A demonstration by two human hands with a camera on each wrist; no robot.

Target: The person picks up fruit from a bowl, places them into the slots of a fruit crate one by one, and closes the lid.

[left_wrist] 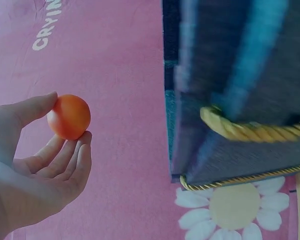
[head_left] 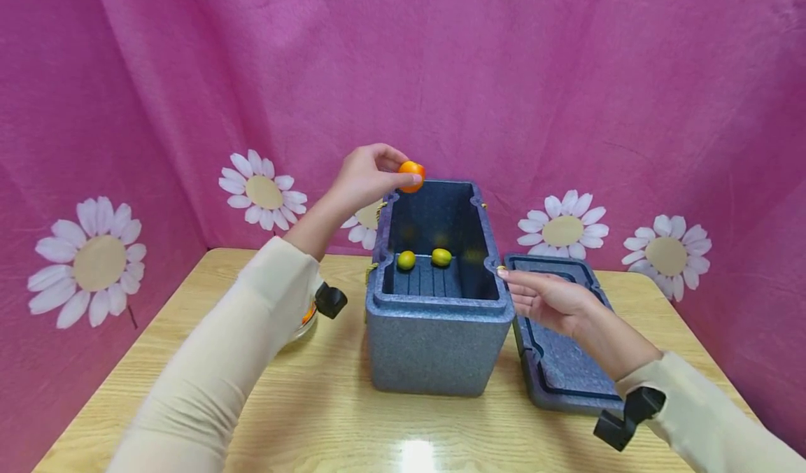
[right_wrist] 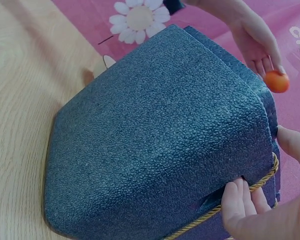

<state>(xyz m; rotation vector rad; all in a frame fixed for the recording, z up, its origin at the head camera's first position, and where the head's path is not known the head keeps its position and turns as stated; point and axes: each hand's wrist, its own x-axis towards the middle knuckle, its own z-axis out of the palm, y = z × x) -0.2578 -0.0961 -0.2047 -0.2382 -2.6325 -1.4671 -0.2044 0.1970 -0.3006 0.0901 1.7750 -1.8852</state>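
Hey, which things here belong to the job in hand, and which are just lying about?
Part of the job:
- orange fruit, pinched in the left hand
- grey box, held by the right hand
- two yellow-green fruits inside the box
- bowl, partly hidden, probably

Apparently just lying about:
- box lid, on the table beside the box
- daisy-patterned pink cloth, as backdrop

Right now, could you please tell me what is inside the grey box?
Inside the grey box, two yellow-green fruits lie on its floor; the near wall hides the closest part.
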